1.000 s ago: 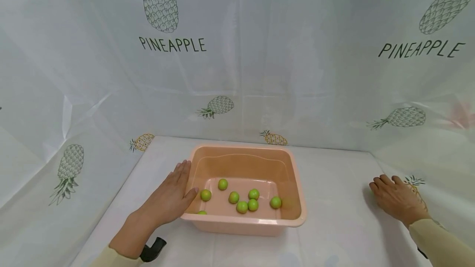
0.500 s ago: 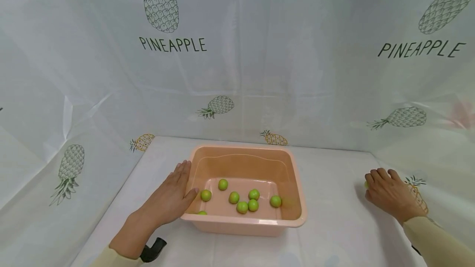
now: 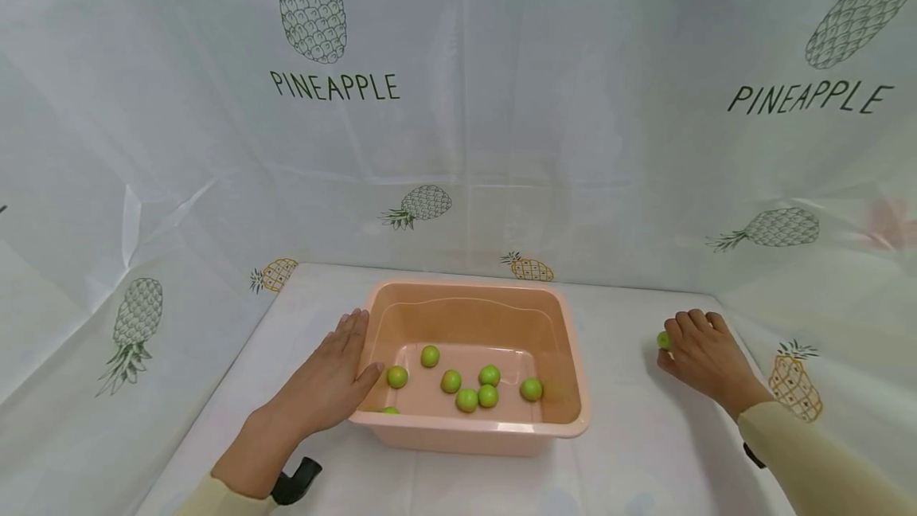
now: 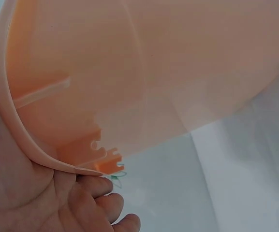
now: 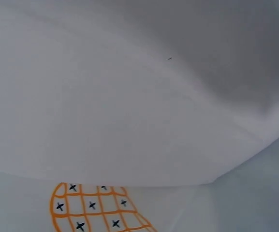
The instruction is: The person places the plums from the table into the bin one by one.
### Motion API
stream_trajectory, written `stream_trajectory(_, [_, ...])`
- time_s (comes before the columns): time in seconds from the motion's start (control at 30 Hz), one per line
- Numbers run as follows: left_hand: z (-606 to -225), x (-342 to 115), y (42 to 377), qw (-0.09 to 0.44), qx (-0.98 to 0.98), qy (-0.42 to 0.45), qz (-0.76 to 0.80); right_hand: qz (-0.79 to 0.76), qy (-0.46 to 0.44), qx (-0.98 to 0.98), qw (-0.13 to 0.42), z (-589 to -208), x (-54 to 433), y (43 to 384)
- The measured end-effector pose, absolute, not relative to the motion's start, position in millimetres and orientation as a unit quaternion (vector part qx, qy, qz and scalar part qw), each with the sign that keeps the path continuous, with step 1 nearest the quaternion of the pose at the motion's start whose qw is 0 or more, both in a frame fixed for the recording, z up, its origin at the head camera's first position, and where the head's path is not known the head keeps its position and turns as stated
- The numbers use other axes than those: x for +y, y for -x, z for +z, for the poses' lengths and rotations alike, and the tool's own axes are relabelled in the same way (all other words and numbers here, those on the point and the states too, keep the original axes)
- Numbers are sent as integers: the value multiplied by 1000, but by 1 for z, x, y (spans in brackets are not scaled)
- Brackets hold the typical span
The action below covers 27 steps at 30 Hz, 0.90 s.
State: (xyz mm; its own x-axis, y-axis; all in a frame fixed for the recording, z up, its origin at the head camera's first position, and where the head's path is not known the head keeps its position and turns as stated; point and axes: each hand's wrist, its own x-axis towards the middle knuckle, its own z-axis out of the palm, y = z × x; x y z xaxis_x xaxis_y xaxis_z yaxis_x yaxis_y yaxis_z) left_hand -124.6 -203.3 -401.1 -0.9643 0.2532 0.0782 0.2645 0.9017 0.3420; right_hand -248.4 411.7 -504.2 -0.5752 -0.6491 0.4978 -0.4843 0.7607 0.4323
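A peach-coloured plastic basin (image 3: 466, 430) stands mid-table in the head view, with several small round green fruits (image 3: 467, 400) scattered over its floor. My left hand (image 3: 331, 377) lies along the basin's left rim, fingers straight and thumb tip over the edge. The left wrist view has that palm (image 4: 13, 179) against the basin's rim (image 4: 30, 142). Off to the right of the basin, my right hand (image 3: 705, 357) holds one green fruit (image 3: 664, 340), whose left side peeks out past the curled fingers. Neither that hand nor its fruit appears in the right wrist view.
The white-covered table (image 3: 623, 357) meets a hanging sheet (image 3: 573, 142) printed with pineapples at its back and sides. A black strap end (image 3: 296, 482) sticks out by the left wrist.
My right hand has moved left from the table's right edge toward the basin, and a green fruit has come into sight in its fingers. The left hand and basin have stayed put.
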Motion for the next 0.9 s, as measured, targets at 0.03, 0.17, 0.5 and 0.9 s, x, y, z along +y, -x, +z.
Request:
stream_trajectory(0.03, [-401, -203, 125, 16, -975, 133, -176, -125, -321, -878, 331, -504, 407, 250])
stream_trajectory(0.17, [-400, -201, 124, 20, -977, 133, -164, -127, -323, -876, 334, -498, 387, 254])
stream_trajectory(0.5, [-398, -200, 125, 23, -979, 138, -146, -109, -337, -867, 351, -473, 341, 264])
stream_trajectory(0.9, [-396, -200, 126, 20, -982, 138, -126, -80, -326, -861, 382, -427, 286, 261])
